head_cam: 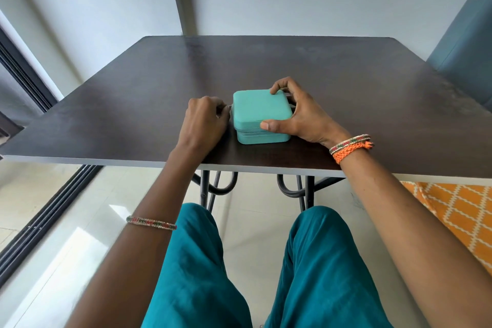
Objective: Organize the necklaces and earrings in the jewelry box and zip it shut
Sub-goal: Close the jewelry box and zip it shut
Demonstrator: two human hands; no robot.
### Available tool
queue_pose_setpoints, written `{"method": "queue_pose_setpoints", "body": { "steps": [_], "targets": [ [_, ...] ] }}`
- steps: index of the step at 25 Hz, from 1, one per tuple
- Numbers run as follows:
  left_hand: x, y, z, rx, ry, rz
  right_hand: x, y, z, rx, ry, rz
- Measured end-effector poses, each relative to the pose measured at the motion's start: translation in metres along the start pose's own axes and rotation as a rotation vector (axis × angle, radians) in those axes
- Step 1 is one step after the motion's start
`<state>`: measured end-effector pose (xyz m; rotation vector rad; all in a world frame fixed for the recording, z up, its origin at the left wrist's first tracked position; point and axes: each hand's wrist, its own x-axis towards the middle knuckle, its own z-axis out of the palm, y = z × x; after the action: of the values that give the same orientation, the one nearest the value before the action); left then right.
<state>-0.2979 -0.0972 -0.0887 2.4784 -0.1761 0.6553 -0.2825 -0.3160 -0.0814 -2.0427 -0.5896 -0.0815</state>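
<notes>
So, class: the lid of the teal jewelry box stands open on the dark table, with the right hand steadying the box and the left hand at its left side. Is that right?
Not quite. The head view shows the jewelry box lid down, not open. The rest holds: it sits on the dark table, the right hand steadies it, and the left hand is at its left side.

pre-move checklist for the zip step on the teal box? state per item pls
1. Lid down flat on the jewelry box: ok.
2. Right hand steadies the box, thumb on the front edge, fingers on the far corner: ok.
3. Left hand pinches something small and metallic at the box's left side, likely the zipper pull: cannot tell.
4. Zipper along the front seam closed: ok; other sides: cannot tell.
5. Jewelry all inside: cannot tell; none shows on the table.
</notes>
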Motion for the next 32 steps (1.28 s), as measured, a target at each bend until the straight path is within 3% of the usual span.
{"method": "queue_pose_setpoints", "body": {
  "steps": [10, 17, 21, 23, 26, 29, 32],
  "targets": [
    [-0.051, 0.014, -0.021, -0.069, 0.001, 0.02, 0.0, -0.001, 0.0, -0.029, 0.054, 0.026],
    [-0.069, 0.047, -0.002, -0.081, 0.023, 0.111, -0.003, -0.005, 0.001, -0.034, 0.04, 0.046],
    [-0.069, 0.077, 0.023, -0.241, -0.003, 0.064, -0.011, -0.01, -0.001, 0.005, 0.031, 0.094],
    [-0.07, 0.077, 0.03, -0.325, 0.035, -0.011, -0.025, -0.011, 0.001, 0.091, 0.162, 0.184],
    [-0.073, 0.076, 0.032, -0.291, 0.05, -0.027, -0.048, -0.012, 0.01, 0.11, 0.517, 0.349],
    [-0.074, 0.079, 0.032, -0.238, 0.064, -0.012, -0.052, -0.026, 0.015, -0.135, 0.407, 0.386],
    [-0.071, 0.077, 0.026, -0.297, 0.01, 0.041, -0.047, -0.038, 0.012, -0.22, 0.276, 0.473]
  ]
}}
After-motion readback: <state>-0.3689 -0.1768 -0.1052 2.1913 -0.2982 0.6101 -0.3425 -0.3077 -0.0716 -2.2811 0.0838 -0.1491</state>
